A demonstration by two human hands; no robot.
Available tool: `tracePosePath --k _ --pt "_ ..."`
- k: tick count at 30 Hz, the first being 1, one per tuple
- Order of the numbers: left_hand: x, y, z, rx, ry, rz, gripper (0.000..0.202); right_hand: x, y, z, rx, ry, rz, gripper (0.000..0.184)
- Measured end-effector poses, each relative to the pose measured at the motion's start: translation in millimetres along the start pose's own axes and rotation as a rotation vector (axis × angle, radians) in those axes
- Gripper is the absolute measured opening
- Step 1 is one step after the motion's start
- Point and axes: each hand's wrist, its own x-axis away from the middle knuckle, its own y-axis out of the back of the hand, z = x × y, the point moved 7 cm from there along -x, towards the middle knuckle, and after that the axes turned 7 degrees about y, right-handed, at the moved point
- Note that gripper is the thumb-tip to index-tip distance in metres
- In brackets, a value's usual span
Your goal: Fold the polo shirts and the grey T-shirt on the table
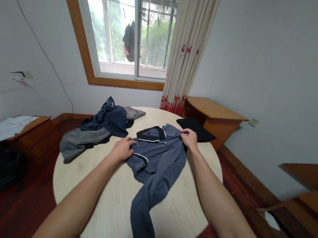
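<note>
A grey-blue long-sleeved polo shirt (pixel 162 162) with a black, white-edged collar lies partly bunched on the round table. One sleeve trails toward me and hangs past the near edge. At the shirt's left side, my left hand (pixel 122 148) has its curled fingers closed on the cloth, beside a black, white-edged strip. On the opposite side, my right hand (pixel 189 138) pinches the fabric near the shoulder between thumb and fingers. Some of the shirt's far side is hidden under its own folds.
On the pale round table (pixel 105 206), a heap of navy and grey clothes (pixel 104 122) lies at the back left. A black folded cloth (pixel 196 129) sits at the right rim. Beyond stand a wooden cabinet (pixel 215 107), a curtain (pixel 188 40) and a window.
</note>
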Motion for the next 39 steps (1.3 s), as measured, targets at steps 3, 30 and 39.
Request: tracePosePath --k 3,30,39 --pt "-2.1 5.5 14.5 -0.012 0.027 0.033 0.048 1.1 -10.7 -2.5 -0.009 0.01 0.062 0.033" --pt "0.0 13.4 5.6 0.2 -0.089 -0.054 0.051 32.1 -70.2 23.7 0.042 0.231 0.455 0.038" --pt "12.5 87.1 97.4 0.294 0.282 -0.793 0.035 24.0 -47.8 29.1 -0.005 0.14 0.223 0.033"
